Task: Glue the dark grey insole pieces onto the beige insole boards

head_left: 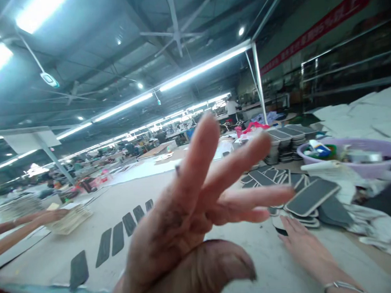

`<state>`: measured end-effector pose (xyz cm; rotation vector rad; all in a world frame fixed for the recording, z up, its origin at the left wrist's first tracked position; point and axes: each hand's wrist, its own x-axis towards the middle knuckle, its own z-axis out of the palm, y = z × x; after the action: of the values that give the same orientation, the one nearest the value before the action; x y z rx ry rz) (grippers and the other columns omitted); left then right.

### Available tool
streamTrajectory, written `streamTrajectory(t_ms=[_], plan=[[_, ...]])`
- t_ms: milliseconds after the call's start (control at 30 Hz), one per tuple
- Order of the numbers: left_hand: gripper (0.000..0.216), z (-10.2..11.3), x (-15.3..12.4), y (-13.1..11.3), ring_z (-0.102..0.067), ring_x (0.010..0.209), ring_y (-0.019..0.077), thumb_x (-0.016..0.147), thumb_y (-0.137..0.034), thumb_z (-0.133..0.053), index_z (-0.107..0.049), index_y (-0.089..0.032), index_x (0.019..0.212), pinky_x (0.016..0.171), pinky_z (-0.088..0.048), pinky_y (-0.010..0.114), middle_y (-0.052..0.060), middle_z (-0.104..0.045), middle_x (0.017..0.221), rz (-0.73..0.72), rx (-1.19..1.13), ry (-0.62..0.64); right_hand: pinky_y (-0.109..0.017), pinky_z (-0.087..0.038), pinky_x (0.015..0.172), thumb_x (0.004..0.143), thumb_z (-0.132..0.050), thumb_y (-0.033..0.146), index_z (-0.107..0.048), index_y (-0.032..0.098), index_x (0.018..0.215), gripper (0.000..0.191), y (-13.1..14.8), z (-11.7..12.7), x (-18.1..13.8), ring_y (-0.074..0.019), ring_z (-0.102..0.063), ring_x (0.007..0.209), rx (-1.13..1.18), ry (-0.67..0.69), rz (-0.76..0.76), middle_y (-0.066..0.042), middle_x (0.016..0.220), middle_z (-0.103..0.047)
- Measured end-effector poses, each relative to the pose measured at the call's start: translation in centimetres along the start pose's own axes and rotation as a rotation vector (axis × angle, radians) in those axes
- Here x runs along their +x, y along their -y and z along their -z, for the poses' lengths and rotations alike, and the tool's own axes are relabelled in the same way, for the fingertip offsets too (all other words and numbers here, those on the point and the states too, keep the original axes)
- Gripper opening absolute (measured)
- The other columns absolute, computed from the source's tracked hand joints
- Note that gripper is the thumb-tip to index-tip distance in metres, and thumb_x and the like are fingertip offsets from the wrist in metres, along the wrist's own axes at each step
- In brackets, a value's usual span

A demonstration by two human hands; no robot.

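Note:
My left hand (193, 221) is raised close to the camera, large and slightly blurred. Its fingers are spread, and nothing shows in it. Down at the right, my right hand (307, 245), with a metal bracelet at the wrist, lies flat with fingers stretched out. Its fingertips touch the near edge of a heap of dark grey rounded-rectangle pieces with pale borders (312, 196). A small dark edge shows beside those fingers. Left of my raised hand, several plain dark strips (104, 248) lie in a slanting row on the pale table (97, 221).
At the left, another person's hands (55, 215) are at a stack of cream sheets (71, 219). A purple basin (363, 166) with small items stands at the right, near crumpled white cloth (383, 228). Neat stacks of dark pieces (288, 135) stand behind the heap.

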<state>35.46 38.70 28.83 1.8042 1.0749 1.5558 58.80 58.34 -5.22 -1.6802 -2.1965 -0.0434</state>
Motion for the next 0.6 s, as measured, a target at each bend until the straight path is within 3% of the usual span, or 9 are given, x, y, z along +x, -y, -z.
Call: streamTrajectory(t_ms=[67,167,267,333,467,600], plan=[[0.061,0.1,0.2,2.2,-0.053,0.113,0.0301,0.079,-0.039,-0.061,-0.034,-0.041,0.134,0.088,-0.051,0.042,-0.002,-0.048,0.133,0.029,-0.084,0.113,-0.042,-0.028,0.106,0.081,-0.037,0.034,-0.045,0.006,0.13,0.057,-0.1,-0.1,0.5,-0.0279,-0.031,0.128,-0.064,0.037,0.048,-0.012,0.135,-0.043],[0.044,-0.1,-1.3,9.4,-0.06,0.101,0.0244,0.084,-0.033,-0.056,-0.048,-0.032,0.127,0.088,-0.05,0.039,0.005,-0.057,0.123,0.21,-0.176,0.23,-0.043,-0.03,0.104,0.082,-0.039,0.035,-0.048,0.008,0.128,0.054,-0.3,-0.8,0.7,-0.0279,-0.035,0.126,-0.104,0.067,0.059,-0.011,0.131,-0.047],[0.038,-0.4,-5.1,17.0,-0.063,0.094,0.0235,0.08,-0.037,-0.058,-0.061,-0.019,0.114,0.085,-0.05,0.037,0.01,-0.065,0.108,0.479,-0.062,0.234,-0.041,-0.032,0.102,0.083,-0.036,0.027,-0.051,0.01,0.125,0.047,0.2,-0.6,0.4,-0.0261,-0.044,0.12,-0.114,0.067,0.083,-0.013,0.125,-0.053],[0.038,-0.5,-8.0,20.5,-0.063,0.091,0.0242,0.077,-0.04,-0.061,-0.066,-0.015,0.104,0.083,-0.05,0.036,0.011,-0.068,0.099,0.585,0.019,0.294,-0.038,-0.035,0.099,0.084,-0.035,0.025,-0.053,0.011,0.122,0.044,0.7,0.2,0.3,-0.0239,-0.05,0.112,-0.084,0.08,0.084,-0.013,0.119,-0.057],[0.04,-0.3,-12.1,24.4,-0.063,0.093,0.0232,0.074,-0.045,-0.062,-0.068,-0.017,0.101,0.086,-0.048,0.034,0.009,-0.069,0.098,0.681,-0.056,0.368,-0.038,-0.041,0.089,0.087,-0.035,0.043,-0.052,0.009,0.119,0.05,0.8,2.2,0.8,-0.0273,-0.056,0.101,-0.102,0.051,-0.126,-0.016,0.108,-0.061],[0.047,-0.1,-13.5,27.7,-0.065,0.086,0.0226,0.07,-0.052,-0.063,-0.067,-0.014,0.098,0.081,-0.05,0.033,0.011,-0.069,0.094,0.747,-0.186,0.207,-0.038,-0.043,0.081,0.083,-0.039,0.054,-0.058,0.002,0.098,0.058,0.8,3.1,1.8,-0.0314,-0.059,0.088,-0.211,0.089,-0.301,-0.021,0.088,-0.061]])
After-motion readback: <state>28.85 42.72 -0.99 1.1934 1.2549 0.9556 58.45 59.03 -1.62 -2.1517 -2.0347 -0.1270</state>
